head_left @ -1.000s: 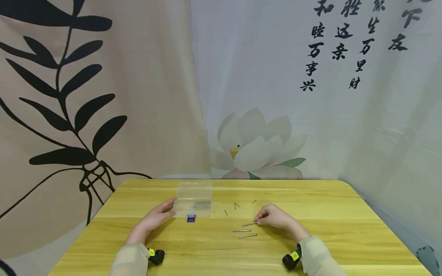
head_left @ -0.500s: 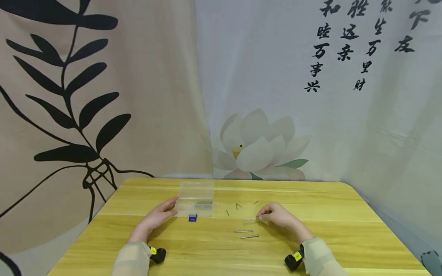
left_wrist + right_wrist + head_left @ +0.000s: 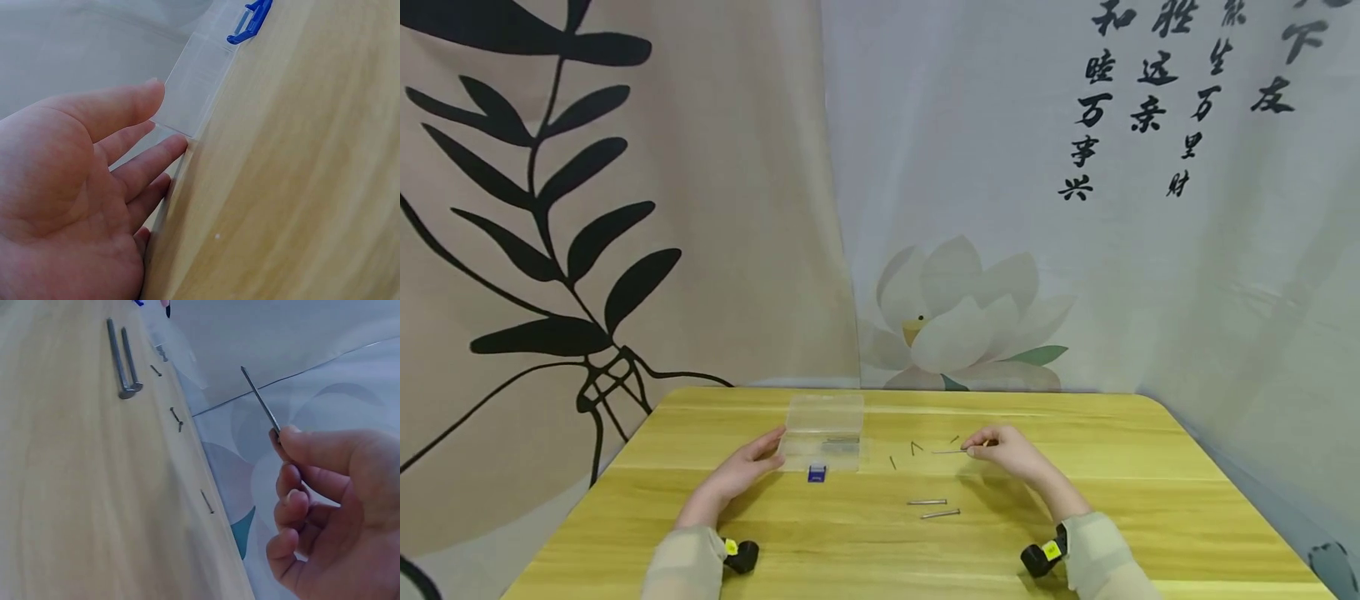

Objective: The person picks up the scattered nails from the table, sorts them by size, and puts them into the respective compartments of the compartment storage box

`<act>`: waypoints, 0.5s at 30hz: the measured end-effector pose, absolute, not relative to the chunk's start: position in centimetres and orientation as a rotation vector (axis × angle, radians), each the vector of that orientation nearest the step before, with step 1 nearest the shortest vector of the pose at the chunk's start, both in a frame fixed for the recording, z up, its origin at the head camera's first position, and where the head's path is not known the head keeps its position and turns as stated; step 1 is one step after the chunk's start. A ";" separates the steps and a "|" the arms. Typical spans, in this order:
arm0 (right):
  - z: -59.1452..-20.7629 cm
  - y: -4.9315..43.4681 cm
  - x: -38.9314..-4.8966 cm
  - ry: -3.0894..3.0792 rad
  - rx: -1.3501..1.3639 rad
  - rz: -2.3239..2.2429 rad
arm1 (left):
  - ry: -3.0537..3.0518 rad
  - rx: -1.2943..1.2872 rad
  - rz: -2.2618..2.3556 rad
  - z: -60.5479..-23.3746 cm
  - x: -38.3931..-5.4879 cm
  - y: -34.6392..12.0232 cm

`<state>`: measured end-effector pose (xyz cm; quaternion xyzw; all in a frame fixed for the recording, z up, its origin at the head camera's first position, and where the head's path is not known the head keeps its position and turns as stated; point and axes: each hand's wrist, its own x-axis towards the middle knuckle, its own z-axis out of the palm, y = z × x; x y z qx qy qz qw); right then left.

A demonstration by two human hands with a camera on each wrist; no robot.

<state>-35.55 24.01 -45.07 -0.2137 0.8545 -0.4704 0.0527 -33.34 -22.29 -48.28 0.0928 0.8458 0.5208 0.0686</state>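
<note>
My right hand (image 3: 1003,450) pinches a long nail (image 3: 950,452) near its head between thumb and index finger, raised over the table. In the right wrist view the nail (image 3: 259,397) points up and away, its other end hidden by the fingertips. My left hand (image 3: 748,467) rests at the left side of a clear plastic box (image 3: 825,414), its fingers fairly straight. Seen from the left wrist, the thumb and fingertips meet the corner of the box (image 3: 194,87). The lid stands open toward the back, a blue latch (image 3: 816,473) is at the front, and a few nails (image 3: 842,440) lie inside.
Two long nails (image 3: 927,502) lie on the wooden table (image 3: 850,550) in front of the right hand. Several small nails (image 3: 892,462) are scattered between box and right hand. A printed curtain (image 3: 760,208) hangs behind the table's back edge.
My right hand has lifted the long nail off the table and carried it back and upward, away from the other two long nails. The left hand stays at the box.
</note>
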 end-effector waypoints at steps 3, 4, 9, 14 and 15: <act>-44.6 24.2 -35.4 2.609 -0.638 -1.436 | 2.549 0.265 1.554 -48.4 -33.2 -22.2; -44.6 24.2 -35.5 2.614 -0.631 -1.438 | 2.556 0.262 1.551 -48.4 -33.1 -22.2; -44.6 24.4 -35.8 2.623 -0.607 -1.454 | 2.594 0.258 1.531 -48.0 -33.1 -22.0; -44.2 24.0 -36.0 2.621 -0.571 -1.496 | 2.588 0.246 1.529 -47.9 -33.1 -22.1; -44.1 23.9 -36.0 2.624 -0.572 -1.501 | 2.588 0.248 1.529 -47.9 -33.1 -22.1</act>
